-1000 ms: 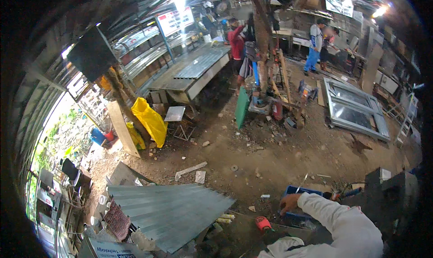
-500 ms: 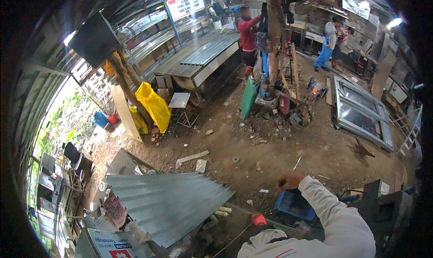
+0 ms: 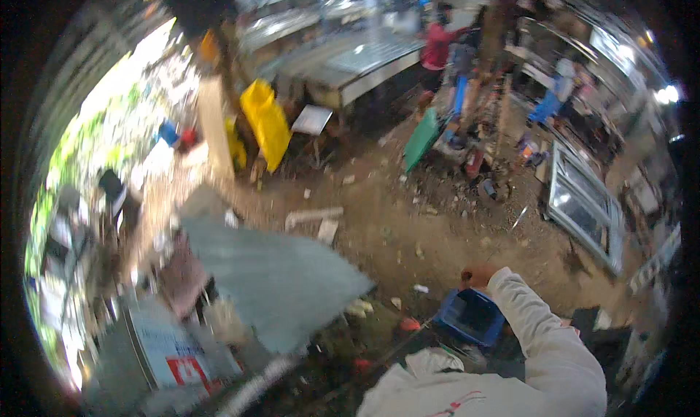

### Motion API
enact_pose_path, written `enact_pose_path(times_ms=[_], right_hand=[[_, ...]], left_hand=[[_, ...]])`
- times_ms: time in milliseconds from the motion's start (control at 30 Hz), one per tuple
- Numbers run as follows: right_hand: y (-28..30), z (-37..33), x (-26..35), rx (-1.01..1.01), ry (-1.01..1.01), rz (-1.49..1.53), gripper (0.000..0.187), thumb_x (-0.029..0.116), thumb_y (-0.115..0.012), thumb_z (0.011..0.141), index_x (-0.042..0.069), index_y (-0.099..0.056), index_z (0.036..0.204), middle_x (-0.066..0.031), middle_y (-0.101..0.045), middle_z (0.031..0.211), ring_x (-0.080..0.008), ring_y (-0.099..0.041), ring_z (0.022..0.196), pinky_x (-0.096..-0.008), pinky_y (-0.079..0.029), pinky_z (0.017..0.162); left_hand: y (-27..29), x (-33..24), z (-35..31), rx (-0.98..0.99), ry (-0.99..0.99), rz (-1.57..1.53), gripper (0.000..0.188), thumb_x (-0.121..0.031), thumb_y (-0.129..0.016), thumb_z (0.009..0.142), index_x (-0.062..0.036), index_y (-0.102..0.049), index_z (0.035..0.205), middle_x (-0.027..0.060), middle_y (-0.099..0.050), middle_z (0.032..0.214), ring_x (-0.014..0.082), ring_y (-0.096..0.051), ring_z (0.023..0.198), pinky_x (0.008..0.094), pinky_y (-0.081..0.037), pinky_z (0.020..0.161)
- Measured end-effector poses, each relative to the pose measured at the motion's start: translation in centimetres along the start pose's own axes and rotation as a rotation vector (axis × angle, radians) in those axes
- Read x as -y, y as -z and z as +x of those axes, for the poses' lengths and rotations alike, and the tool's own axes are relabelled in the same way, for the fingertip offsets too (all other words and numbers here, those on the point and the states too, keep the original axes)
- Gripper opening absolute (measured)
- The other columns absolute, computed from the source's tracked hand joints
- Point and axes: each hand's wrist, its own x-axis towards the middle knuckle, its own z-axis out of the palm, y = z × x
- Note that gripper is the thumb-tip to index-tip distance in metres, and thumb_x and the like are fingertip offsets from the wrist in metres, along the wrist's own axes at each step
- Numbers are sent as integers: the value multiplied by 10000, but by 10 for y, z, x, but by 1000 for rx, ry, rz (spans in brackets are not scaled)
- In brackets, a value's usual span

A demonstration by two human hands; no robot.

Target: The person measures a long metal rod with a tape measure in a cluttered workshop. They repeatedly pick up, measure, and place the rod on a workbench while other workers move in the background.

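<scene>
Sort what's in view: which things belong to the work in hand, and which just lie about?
Likely in the work, by nearness:
right hand
blue bin

Apparently lying about:
gray corrugated sheet
yellow sack
green board
gray framed panel

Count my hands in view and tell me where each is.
1: your right hand, by the far rim of the blue bin. Your left hand isn't visible; it may be hidden.

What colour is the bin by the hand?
Blue; the bin shows best in the head view.
</scene>
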Motion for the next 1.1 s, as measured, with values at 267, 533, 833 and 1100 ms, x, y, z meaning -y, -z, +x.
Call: enact_pose_path(times_ms=[267,533,833,1100], right_hand=[[2,28,-53,232,-9,441,200,123,-656,906,-12,-678,1052,-128,-700,1004,-226,-659,899,-369,-553,786],[10,95,-149,200,-43,324,123,-38,-631,836,5,-697,930,-124,-707,982,-219,-661,913,-360,-550,759],[30,173,-139,139,42,82,256,58,-720,785,57,-713,1040,-85,-667,939,-196,-635,882,-339,-506,793],[-40,229,-110,258,101,-98,183,59,-706,823,27,-727,1002,-120,-713,962,-215,-671,914,-342,-515,838]], left_hand=[[-7,79,121,-227,-678,1541,340,-208,-693,852,-129,-615,1173,158,-657,1123,353,-636,1007,434,-522,860],[-69,259,140,-140,-131,-188,123,-174,-587,984,-70,-636,1029,70,-650,892,206,-636,769,400,-555,674],[-82,321,163,-185,-95,196,170,-237,-645,957,-76,-620,1006,31,-667,885,174,-637,728,344,-542,609],[-64,295,183,-291,-126,204,175,-254,-639,962,-106,-665,1051,16,-695,884,153,-637,737,334,-513,639]])
